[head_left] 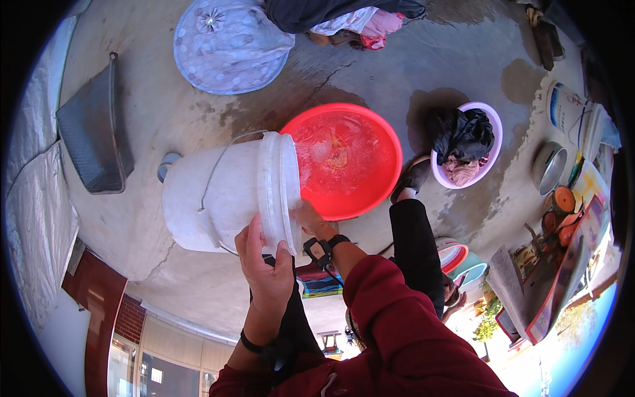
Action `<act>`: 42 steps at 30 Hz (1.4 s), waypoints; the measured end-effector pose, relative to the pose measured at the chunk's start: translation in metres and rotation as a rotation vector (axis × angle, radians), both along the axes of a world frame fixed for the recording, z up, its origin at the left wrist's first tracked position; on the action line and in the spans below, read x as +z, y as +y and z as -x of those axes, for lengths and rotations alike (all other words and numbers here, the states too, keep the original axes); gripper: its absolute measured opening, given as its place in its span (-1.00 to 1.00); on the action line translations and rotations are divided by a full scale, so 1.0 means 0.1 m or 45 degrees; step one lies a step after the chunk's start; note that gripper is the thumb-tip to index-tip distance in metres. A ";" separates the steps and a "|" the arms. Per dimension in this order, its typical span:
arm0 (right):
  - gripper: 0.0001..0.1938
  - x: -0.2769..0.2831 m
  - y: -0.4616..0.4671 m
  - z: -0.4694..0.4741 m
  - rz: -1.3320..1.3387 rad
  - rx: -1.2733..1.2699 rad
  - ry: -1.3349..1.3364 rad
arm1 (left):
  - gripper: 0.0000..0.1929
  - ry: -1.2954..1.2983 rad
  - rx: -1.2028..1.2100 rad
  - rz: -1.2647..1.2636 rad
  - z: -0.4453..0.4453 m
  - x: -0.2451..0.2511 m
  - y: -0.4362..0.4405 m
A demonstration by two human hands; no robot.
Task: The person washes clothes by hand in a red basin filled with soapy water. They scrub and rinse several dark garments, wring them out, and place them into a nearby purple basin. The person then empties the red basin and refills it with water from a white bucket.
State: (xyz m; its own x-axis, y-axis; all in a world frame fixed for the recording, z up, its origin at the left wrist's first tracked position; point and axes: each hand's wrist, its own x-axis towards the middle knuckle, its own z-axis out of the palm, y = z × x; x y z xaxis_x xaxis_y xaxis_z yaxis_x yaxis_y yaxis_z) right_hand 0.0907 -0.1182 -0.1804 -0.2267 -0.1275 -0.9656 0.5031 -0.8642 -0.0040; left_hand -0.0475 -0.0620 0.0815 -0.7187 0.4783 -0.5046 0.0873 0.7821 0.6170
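Observation:
A white plastic bucket [218,191] with a thin wire handle lies tipped on its side, its mouth towards a red plastic basin [392,171]. Churned, bubbly water [330,149] fills the basin beside the bucket's rim. My left hand [266,265] grips the bucket near the rim, thumb and fingers spread along its near side. At the lower edge of the mouth, my right hand [310,218] holds the rim; motion blur and the rim partly hide its fingers. A small strapped device [318,250] sits on my right wrist.
A lilac basin [496,131] with dark and pink cloth stands right of my shoe [414,176]. A metal dustpan-like scoop [94,134] lies left. Ahead are a round dotted fabric cover [233,49] and a person in dark clothing [337,15]. Wet patches mark the concrete floor [392,69].

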 end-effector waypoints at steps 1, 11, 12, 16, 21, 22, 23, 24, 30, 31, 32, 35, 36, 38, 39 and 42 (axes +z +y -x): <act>-0.75 -0.04 -0.03 -0.03 0.010 0.011 0.034 | -0.38 -0.022 -0.002 -0.002 -0.02 0.00 0.02; -0.60 -0.36 -0.38 -0.28 0.198 -0.205 0.266 | -0.39 0.058 -0.096 -0.033 -0.14 0.12 0.17; -0.59 -0.38 -0.39 -0.25 0.165 -0.169 0.307 | -0.39 0.075 -0.107 -0.034 -0.14 0.14 0.17; -0.59 -0.31 -0.32 -0.08 -0.052 0.137 0.356 | -0.41 0.116 -0.038 -0.043 -0.08 0.24 0.11; -0.65 0.15 0.12 0.05 -0.075 0.059 0.088 | -0.42 0.041 0.068 -0.086 0.08 0.35 -0.04; -0.65 0.28 0.22 0.06 -0.100 0.061 0.129 | -0.41 0.013 0.118 -0.132 0.11 0.36 -0.08; -0.65 0.40 0.33 0.06 -0.113 0.078 0.134 | -0.41 -0.002 0.164 -0.161 0.15 0.37 -0.11; -0.65 0.51 0.42 0.07 -0.126 0.092 0.146 | -0.41 -0.031 0.232 -0.206 0.18 0.39 -0.14; -0.54 1.18 0.87 0.37 -0.468 0.268 0.014 | -0.33 -0.128 0.554 -0.326 0.55 0.63 -0.47; -0.53 1.34 0.95 0.43 -0.517 0.241 0.109 | -0.31 -0.062 0.537 -0.229 0.63 0.69 -0.55; -0.53 1.51 1.05 0.50 -0.532 0.239 0.120 | -0.30 -0.009 0.531 -0.155 0.72 0.74 -0.64; -0.52 2.06 1.34 0.81 -0.756 0.437 0.323 | -0.33 -0.057 0.709 -0.114 0.96 0.85 -0.91; -0.52 2.24 1.43 0.91 -0.824 0.440 0.448 | -0.35 -0.122 0.770 -0.144 1.06 0.90 -1.03; -0.50 2.55 1.64 1.06 -0.624 0.430 0.577 | -0.47 -0.234 0.967 -0.213 1.19 1.04 -1.32; -0.48 2.69 1.74 1.11 -0.486 0.339 0.721 | -0.50 -0.275 1.055 -0.267 1.24 1.12 -1.48; -0.48 2.99 1.99 1.16 -0.627 0.424 0.711 | -0.58 -0.350 1.255 -0.423 1.36 1.34 -2.00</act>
State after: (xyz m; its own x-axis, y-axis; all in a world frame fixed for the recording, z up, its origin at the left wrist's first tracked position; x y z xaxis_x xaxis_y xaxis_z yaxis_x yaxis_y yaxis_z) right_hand -0.0257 0.0807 0.1187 -0.7165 0.1362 -0.6841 0.5447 -0.5035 -0.6707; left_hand -0.1838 -0.2616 0.2157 -0.7445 -0.1069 -0.6590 -0.6640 0.2214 0.7142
